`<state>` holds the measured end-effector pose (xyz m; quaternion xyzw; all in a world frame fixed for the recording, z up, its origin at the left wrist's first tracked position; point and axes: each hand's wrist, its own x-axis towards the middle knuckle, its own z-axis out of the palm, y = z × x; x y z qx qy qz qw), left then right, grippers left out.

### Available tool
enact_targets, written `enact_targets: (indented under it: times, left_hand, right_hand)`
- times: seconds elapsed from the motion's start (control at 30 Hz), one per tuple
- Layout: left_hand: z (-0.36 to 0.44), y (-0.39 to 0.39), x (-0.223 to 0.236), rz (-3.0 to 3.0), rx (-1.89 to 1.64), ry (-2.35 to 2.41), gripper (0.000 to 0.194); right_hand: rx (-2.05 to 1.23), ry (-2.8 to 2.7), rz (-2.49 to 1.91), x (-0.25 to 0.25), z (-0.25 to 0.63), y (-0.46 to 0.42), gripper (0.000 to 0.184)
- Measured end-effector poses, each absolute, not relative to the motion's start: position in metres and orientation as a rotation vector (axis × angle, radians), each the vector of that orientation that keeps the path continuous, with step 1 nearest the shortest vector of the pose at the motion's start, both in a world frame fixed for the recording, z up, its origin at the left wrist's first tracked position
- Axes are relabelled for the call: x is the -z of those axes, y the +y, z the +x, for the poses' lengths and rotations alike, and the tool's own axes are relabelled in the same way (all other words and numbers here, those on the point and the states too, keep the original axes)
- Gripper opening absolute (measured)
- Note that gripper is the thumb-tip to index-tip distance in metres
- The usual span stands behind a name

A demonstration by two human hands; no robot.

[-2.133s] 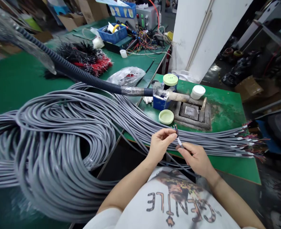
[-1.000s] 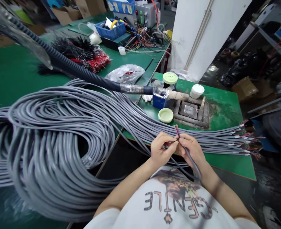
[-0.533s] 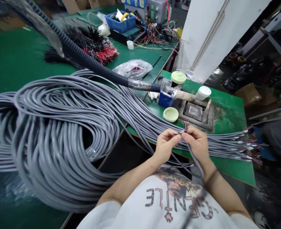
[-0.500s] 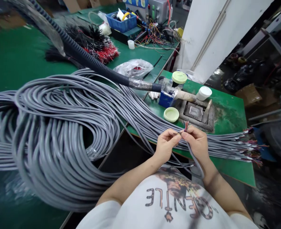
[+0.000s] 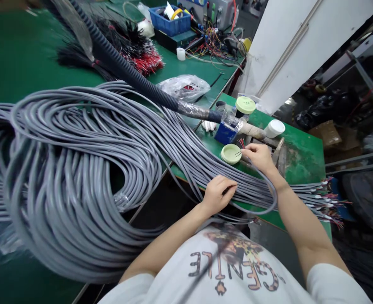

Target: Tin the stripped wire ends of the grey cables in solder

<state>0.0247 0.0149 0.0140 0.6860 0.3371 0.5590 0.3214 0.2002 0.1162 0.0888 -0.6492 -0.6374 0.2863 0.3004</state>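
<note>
Head view: one person, two bare hands. The right hand (image 5: 259, 157) pinches one grey cable (image 5: 275, 193) close to its stripped end, fingers (image 5: 250, 148) closed narrow on the sheath. Its coloured cores (image 5: 241, 143) fan out just past the fingertips, directly beside one green lid (image 5: 230, 154). The cable forms a single loop below the wrist and passes back under the hand. The left hand (image 5: 219, 195) lies on the grey bundle (image 5: 186, 166), fingers curled over its strands (whether they grip, cannot tell).

The bundle is one large coiled mass, its cables too many to count, running across two green benches (image 5: 300, 164) to stripped ends at the right (image 5: 324, 198). The nearer bench carries one blue block (image 5: 226, 133), one wooden handle (image 5: 252, 131), one white tub (image 5: 274, 128) and a second green lid (image 5: 245, 105), on a jar. One corrugated conduit (image 5: 135, 80) runs overhead to the block. The farther bench holds one plastic bag (image 5: 184, 88), one blue crate (image 5: 170, 21) and one black-and-red wire bunch (image 5: 145, 63).
</note>
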Motion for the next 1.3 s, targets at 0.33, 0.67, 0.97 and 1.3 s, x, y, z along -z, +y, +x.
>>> enact_targets:
  times: [0.33, 0.67, 0.97, 1.3]
  left_hand:
    - [0.024, 0.020, -0.002, 1.925, -1.521, 0.805, 0.013]
    - [0.024, 0.021, 0.000, 1.947, -1.510, 0.822, 0.012]
    - [0.022, 0.021, -0.001, 1.897, -1.490, 0.820, 0.013]
    - [0.020, 0.017, 0.000, 1.887, -1.462, 0.829, 0.015]
  right_hand:
    - [-0.559, -1.960, -1.893, -0.072, 0.192, 0.141, 0.022]
    - [-0.516, -2.031, -1.891, -0.075, 0.191, 0.145, 0.023]
    - [-0.524, -1.504, -1.896, -0.094, 0.265, 0.117, 0.022]
    - [-0.445, -1.301, -2.055, -0.057, 0.320, 0.127, 0.035]
